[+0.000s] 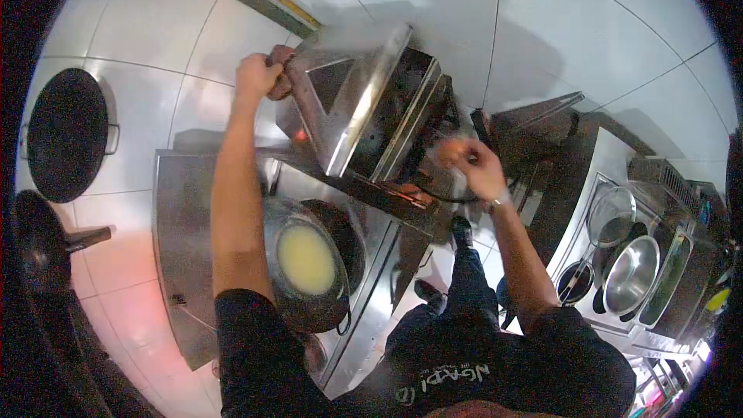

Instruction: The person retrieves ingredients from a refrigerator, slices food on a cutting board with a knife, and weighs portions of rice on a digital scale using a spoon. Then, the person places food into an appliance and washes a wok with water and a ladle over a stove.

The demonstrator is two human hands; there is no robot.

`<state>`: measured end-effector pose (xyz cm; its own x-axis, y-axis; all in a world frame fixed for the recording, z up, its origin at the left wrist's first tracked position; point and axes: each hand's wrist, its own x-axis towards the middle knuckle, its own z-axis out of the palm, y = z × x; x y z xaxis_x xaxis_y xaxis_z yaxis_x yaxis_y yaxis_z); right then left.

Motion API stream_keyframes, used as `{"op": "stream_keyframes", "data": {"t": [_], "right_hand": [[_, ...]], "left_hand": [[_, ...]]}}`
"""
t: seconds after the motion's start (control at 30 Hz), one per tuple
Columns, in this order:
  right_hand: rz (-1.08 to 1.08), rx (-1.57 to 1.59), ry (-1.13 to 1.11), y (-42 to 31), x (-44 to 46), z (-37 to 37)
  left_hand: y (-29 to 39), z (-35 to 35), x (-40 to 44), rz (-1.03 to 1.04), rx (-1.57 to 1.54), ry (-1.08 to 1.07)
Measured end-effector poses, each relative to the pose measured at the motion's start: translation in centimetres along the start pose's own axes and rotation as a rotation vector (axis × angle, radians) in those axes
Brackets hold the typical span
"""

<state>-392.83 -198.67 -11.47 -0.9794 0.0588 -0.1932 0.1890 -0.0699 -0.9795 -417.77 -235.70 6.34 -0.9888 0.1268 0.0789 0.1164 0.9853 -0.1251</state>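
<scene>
At the upper left, my left hand (pixel 259 77) is closed on a brown cloth-like pad (pixel 282 72) at the side of a tilted, box-shaped metal appliance (pixel 360 108). Its front is open and shows a dark interior. To the right of the appliance, my right hand (pixel 481 173) is closed, with a blurred orange-brown thing (pixel 453 152) at its fingertips. I cannot make out what that thing is. Orange glow shows beneath the appliance. Below my left forearm's side, a wok (pixel 340 286) holds pale yellow liquid (pixel 306 260).
A steel counter (pixel 182 263) lies at the left. Dark pans (pixel 68 135) hang on the tiled wall. At the right, another counter bears a steel pot (pixel 631 275), a strainer (pixel 611 213) and trays. My legs and shoes show at the lower middle.
</scene>
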Motion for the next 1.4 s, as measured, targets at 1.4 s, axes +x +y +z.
{"op": "stream_keyframes", "data": {"t": [1.4], "right_hand": [[0.986,0.566,-0.88,8.3,-35.2,20.2]], "left_hand": [[-28.4,11.7,-34.7,-0.252,-0.26,0.15]]}}
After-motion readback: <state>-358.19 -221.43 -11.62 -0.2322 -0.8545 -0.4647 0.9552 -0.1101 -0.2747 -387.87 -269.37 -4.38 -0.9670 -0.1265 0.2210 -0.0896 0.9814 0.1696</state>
